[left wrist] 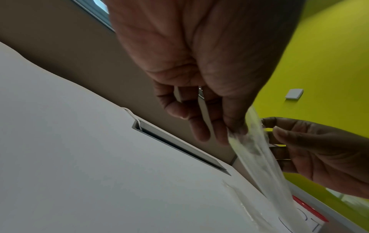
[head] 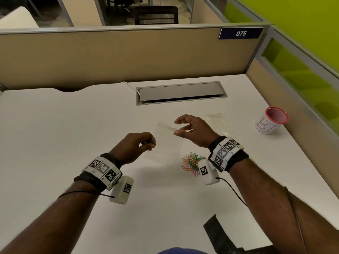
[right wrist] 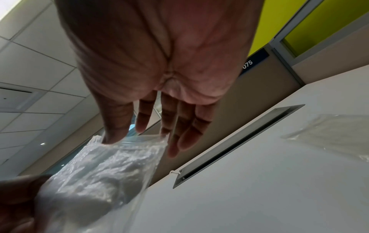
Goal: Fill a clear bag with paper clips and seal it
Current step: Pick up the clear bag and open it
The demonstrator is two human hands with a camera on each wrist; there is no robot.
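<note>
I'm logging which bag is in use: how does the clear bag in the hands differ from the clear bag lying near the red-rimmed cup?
The held bag is off the desk, pinched by the left hand and the right hand; the spare bag lies flat on the desk, untouched. The held bag is nearer the paper clips; the spare bag is nearer the cup. Both are clear plastic, with no clips visible inside.

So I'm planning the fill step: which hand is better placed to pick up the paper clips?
The right hand: the paper clips lie just below its wrist, and it only pinches the clear bag at the top. The left hand can hold the bag.
</note>
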